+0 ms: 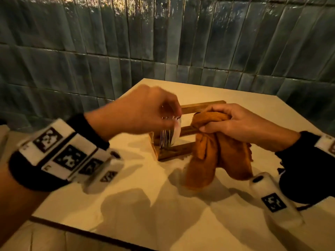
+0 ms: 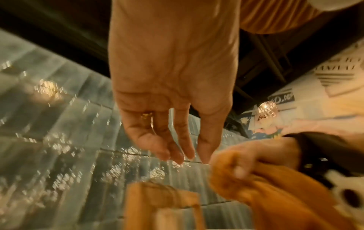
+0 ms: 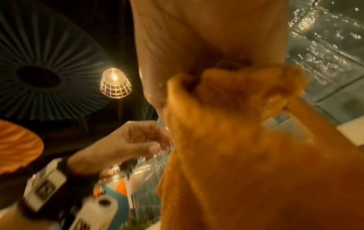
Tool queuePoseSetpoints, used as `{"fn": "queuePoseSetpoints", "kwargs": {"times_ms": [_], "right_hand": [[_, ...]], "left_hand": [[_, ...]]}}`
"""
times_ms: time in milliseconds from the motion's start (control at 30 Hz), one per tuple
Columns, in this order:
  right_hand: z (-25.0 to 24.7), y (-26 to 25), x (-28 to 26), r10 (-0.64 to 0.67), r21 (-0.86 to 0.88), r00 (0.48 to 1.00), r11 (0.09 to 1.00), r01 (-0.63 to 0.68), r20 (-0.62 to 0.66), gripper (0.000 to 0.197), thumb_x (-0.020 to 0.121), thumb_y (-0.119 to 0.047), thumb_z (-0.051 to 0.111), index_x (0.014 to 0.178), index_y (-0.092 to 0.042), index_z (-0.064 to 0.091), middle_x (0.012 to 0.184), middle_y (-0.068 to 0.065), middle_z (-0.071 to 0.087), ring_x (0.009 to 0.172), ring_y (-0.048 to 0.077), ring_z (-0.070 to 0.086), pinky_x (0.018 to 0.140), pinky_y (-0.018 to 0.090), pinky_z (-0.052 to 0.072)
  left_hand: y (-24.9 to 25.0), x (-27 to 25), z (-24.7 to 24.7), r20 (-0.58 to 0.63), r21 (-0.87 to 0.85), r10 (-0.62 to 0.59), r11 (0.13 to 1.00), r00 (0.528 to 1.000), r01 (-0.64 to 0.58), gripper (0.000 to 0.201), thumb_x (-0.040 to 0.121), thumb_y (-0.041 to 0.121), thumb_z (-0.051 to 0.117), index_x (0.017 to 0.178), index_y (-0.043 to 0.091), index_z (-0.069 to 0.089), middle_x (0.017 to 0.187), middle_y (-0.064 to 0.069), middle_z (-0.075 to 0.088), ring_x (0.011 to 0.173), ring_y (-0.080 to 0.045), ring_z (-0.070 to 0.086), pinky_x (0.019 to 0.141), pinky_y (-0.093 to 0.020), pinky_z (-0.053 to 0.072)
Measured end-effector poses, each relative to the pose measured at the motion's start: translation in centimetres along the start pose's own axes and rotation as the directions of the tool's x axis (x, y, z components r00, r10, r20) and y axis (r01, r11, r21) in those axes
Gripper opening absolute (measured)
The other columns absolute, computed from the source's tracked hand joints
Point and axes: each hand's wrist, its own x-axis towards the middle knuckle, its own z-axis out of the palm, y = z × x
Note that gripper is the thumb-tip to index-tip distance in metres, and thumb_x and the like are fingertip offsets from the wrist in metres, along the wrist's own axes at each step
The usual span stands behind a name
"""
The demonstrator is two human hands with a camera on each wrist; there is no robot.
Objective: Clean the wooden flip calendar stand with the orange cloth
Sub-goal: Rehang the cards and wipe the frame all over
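Head view: the wooden flip calendar stand [image 1: 174, 149] sits mid-tabletop [image 1: 145, 205], its rails running left to right. The left hand [image 1: 143, 113] pinches the flip cards [image 1: 170, 136] aside — probably to bare the rails for the right hand [image 1: 241, 127], which clutches the orange cloth [image 1: 217, 156].

Left wrist view: fingers [image 2: 177, 149] hang over the stand's post [image 2: 157, 205].

Right wrist view: cloth bunched tight — little else is clear.

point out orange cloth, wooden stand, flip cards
orange cloth [image 1: 204, 158], head view, hanging fold below the right hand
wooden stand [image 1: 201, 106], head view, top rail
flip cards [image 1: 169, 137], head view, hanging stack under the left hand
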Motion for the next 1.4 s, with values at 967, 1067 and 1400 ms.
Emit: {"fn": "queuePoseSetpoints", "kwargs": {"times_ms": [967,1067,1400], "right_hand": [[2.0,3.7,3.5,0.064,-0.528,0.977,0.847,0.054,0.204,0.014,0.088,-0.023,0.059,0.100,-0.029,0.058,0.085,-0.017,0.052,0.077,0.003,0.052,0.065,0.010,0.040],[2.0,3.7,3.4,0.050,-0.538,0.977,0.840,0.072,0.208,0.017,0.087,-0.022,0.059,0.104,-0.026,0.060,0.085,-0.017,0.053,0.076,0.002,0.051,0.065,0.010,0.042],[1.9,4.0,2.9,0.043,-0.529,0.973,0.844,0.086,0.228,0.020,0.087,-0.024,0.060,0.107,-0.024,0.063,0.101,-0.010,0.058,0.087,0.006,0.053,0.070,0.014,0.045]], "left_hand": [[-2.1,7.6,-0.3,0.478,0.159,-0.225,0.973,0.849,0.169,0.093,0.080,0.014,0.069,0.144,0.032,0.004,0.141,-0.010,0.037,0.110,-0.023,0.047,0.083,-0.032,0.044],[-2.2,7.7,-0.4,0.452,0.246,-0.249,0.958,0.857,0.149,0.093,0.077,0.017,0.073,0.144,0.031,0.009,0.134,-0.006,0.044,0.104,-0.017,0.044,0.087,-0.034,0.041],[-2.0,7.8,-0.2,0.323,0.304,-0.193,0.948,0.927,0.091,0.071,0.075,0.036,0.073,0.135,0.026,0.035,0.121,0.002,0.050,0.101,-0.013,0.042,0.092,-0.034,0.038]]}}
